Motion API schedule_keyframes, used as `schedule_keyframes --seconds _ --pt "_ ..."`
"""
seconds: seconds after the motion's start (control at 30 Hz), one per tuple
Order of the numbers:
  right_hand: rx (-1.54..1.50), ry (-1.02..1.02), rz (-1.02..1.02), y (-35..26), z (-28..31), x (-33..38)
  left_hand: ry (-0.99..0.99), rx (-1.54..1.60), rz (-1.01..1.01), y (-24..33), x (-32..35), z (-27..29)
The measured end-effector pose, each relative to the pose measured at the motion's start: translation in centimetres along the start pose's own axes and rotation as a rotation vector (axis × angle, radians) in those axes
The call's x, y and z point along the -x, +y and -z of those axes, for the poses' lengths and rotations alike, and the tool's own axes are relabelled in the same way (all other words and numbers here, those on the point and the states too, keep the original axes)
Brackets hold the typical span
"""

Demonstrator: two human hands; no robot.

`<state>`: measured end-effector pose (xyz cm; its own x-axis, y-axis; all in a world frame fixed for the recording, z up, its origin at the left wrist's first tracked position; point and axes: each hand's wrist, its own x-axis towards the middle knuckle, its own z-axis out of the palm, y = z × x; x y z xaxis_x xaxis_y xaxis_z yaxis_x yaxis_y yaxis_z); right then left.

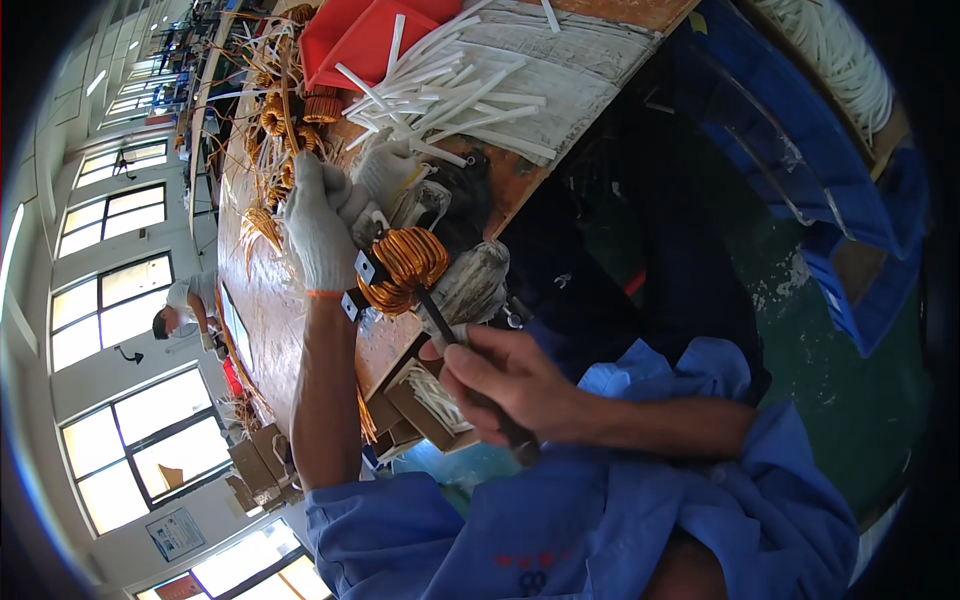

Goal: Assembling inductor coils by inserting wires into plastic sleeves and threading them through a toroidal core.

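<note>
Left hand (pixel 318 232), white glove, closed around the side of a copper coil (pixel 400 268) with a black-and-white bracket at its base; coil held upright at the near edge of the bench (pixel 262 300), over the edge rather than flat on it. Right hand (pixel 500 380), bare, fist clenched around the handle of a dark tool (pixel 436 312); tip of the tool touching the underside of the coil windings.

Judged step: working the tool tip into or against the windings while the coil is steadied.

Notes for doing it well:
- Keep glove grip firm on the coil body, fingers clear of the tool tip's line.
- Drive along the tool axis; avoid prying sideways, likely to scrape the wire coating.
- Brace right wrist low, close to the bench edge, for short controlled pushes.
- Watch the bracket: risk of twisting loose under force.

Nearby: white sleeves (pixel 450 95) scattered toward the far edge, red bin (pixel 350 35) at the far corner, more coils (pixel 275 120) along the left edge. Small box (pixel 430 400) of white strips below the near edge. Another person (pixel 185 305) beyond the left edge.
</note>
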<state>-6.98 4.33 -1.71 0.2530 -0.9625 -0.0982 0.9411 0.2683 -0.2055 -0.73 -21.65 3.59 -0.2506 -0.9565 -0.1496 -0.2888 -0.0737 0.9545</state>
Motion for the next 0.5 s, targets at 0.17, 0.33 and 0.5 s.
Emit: schedule_keyframes --seconds 0.17,0.33,0.5 --pt "0.188 -0.150 -0.132 -3.0 3.5 2.7 -0.260 -0.287 0.004 2.4 1.8 0.2" --pt "0.192 -0.111 -0.199 -3.7 2.9 4.2 -0.257 -0.921 -0.900 4.5 7.3 -1.6" --pt "0.182 -0.147 -0.393 -4.6 5.6 12.6 -0.367 -1.017 -0.593 4.0 9.4 0.0"
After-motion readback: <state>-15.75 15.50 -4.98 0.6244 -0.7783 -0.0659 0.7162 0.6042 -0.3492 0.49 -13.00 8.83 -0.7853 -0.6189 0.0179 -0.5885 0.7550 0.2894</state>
